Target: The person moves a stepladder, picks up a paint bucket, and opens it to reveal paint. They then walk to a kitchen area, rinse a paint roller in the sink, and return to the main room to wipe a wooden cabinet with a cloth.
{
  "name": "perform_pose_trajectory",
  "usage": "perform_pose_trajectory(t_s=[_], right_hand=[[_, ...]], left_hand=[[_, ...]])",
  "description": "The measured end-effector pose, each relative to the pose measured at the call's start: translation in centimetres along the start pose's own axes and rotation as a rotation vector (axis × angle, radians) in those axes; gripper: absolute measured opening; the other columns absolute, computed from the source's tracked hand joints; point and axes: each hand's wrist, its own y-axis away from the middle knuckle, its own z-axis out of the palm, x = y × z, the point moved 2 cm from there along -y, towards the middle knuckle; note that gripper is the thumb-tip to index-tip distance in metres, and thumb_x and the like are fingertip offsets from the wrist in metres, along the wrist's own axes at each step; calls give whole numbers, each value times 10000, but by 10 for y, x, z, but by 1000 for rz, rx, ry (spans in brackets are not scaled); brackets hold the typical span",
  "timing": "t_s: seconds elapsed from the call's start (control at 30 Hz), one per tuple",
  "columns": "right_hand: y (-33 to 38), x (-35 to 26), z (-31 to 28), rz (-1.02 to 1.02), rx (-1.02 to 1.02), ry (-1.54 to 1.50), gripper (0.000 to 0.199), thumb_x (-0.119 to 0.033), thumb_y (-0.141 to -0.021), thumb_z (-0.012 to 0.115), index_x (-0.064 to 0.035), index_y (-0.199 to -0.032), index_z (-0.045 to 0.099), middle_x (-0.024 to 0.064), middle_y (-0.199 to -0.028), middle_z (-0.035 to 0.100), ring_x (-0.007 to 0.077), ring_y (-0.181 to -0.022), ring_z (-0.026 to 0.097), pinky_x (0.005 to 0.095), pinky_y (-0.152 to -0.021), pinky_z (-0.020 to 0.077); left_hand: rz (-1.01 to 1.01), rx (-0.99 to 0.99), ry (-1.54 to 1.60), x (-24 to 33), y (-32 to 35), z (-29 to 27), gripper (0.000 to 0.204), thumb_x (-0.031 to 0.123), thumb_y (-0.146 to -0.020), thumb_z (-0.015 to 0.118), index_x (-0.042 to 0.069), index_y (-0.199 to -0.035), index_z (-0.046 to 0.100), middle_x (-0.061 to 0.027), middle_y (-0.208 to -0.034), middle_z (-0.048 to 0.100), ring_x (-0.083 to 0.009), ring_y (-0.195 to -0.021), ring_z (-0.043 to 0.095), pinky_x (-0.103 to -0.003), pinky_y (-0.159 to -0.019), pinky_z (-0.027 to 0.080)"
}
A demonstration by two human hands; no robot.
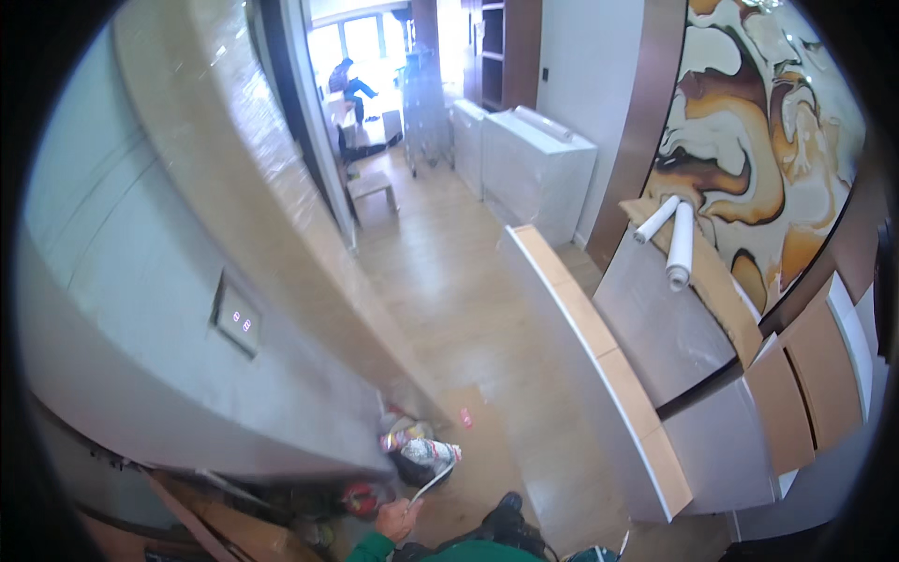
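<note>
My left hand (398, 518), below a green sleeve, is closed round the handle end of what looks like a paint roller. Its thin pale rod runs up and bends toward a white fluffy head (433, 451) with coloured flecks. The head is beside the foot of the wall, in front of a dark bag-like thing (409, 468). A red item (360, 499) lies left of my hand, too blurred to name. My right hand does not show; at the lower edge there is only a dark teal shape (592, 554) with a thin white piece by it.
A long panel with a tan edge (599, 342) and grey cabinet boxes (655, 309) stand at the right, with white rolls (681, 248) on cardboard. A left wall (178, 281) holds a socket plate (237, 318). Wrapped white cabinets (538, 169) and a seated person (348, 84) are farther off.
</note>
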Motion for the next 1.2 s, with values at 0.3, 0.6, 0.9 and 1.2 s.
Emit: perform_pose_trajectory(t_s=[0.3,0.6,0.9,1.2], right_hand=[[-90,-233,-53,-135,-52,-141,228,-132,-872,530,19,-751,650,113,-663,617,223,-576,610,377,-480,481],[-143,-469,-60,-316,-71,-188,270,-174,-939,494,20,-839,653,112,-773,645,224,-671,620,373,-531,487],[-180,-771,-53,-760,69,175,318,-216,-1005,459,21,-926,656,111,-883,672,225,-765,630,370,-583,492],[-143,-1141,-58,-763,-177,-618,103,-19,-768,625,-4,-670,599,20,-574,536,120,-501,522,278,-464,372]], left_hand=[[-68,-138,306,104,-162,93,352,299,-918,670,27,-694,663,-86,-552,593,-146,-508,552,-313,-529,460],[-235,9,233,84,-333,148,415,386,-879,694,29,-668,689,-62,-530,606,-145,-508,596,-318,-544,491],[-270,313,246,109,-592,118,415,363,-884,692,8,-670,669,-95,-528,589,-168,-482,554,-345,-518,467],[-176,404,291,125,-842,32,432,398,-892,666,0,-727,691,-99,-559,616,-203,-507,588,-361,-523,453]])
